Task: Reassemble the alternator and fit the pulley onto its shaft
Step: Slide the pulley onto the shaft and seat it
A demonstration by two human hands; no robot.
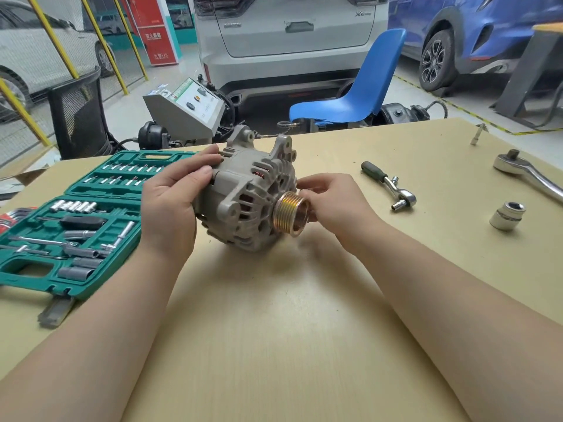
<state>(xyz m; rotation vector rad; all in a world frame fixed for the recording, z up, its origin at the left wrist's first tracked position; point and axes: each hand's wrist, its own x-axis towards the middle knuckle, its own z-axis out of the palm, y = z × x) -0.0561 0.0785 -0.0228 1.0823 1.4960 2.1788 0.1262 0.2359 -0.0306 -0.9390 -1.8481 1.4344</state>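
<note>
Green case (91, 190) open w/ sockets, bits; left hand (170, 202) grips alternator (246, 196), right hand (332, 202) pinches pulley (289, 213).

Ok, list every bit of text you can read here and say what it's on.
"X" then blurred characters: badge on the white car's tailgate.
Red cabinet: white Chinese characters, too blurred to read.
Grey test console: panel labels too small.
Alternator, sockets, ratchets: no legible markings.

Both hands raised, left hand (170, 202) fingers curled, right hand (332, 202) fingertips pinching
</note>
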